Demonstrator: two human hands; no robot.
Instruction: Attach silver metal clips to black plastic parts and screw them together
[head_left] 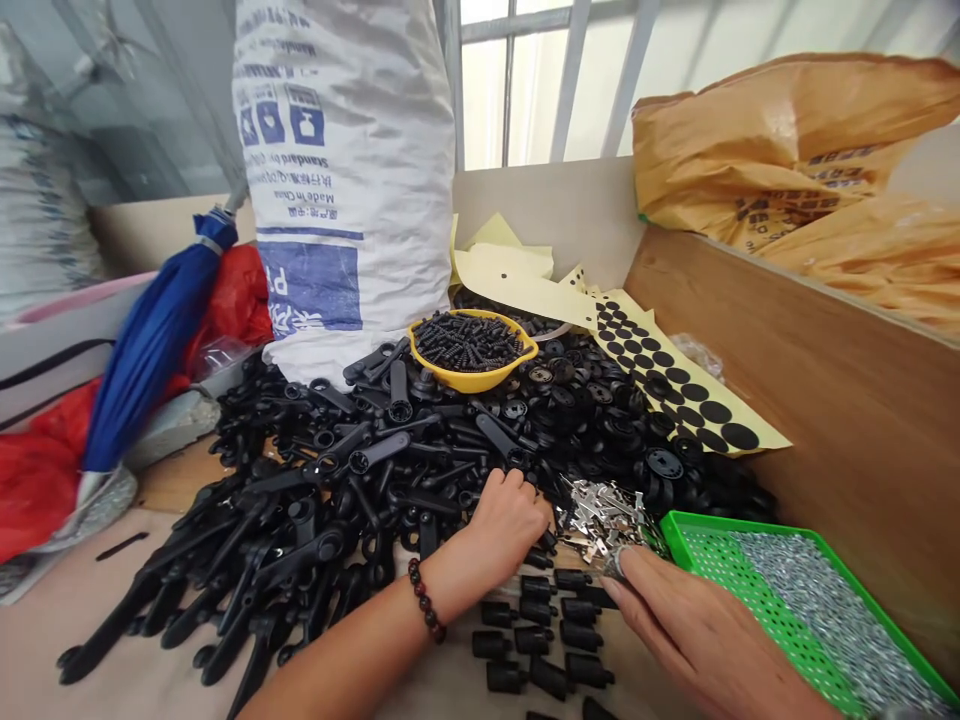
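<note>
Left of the green tray, cylinders lay aligned, handles loose (plenty); what left hand and right hand grasped was unclear.

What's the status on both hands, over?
Left hand at black parts, grip hidden. Right hand at silver metal pieces, grip unclear. Between them, black cylinders.

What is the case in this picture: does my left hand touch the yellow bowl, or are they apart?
Apart. The head view shows the left hand nearer to you than the yellow bowl, with black lever parts visible between them.
</note>
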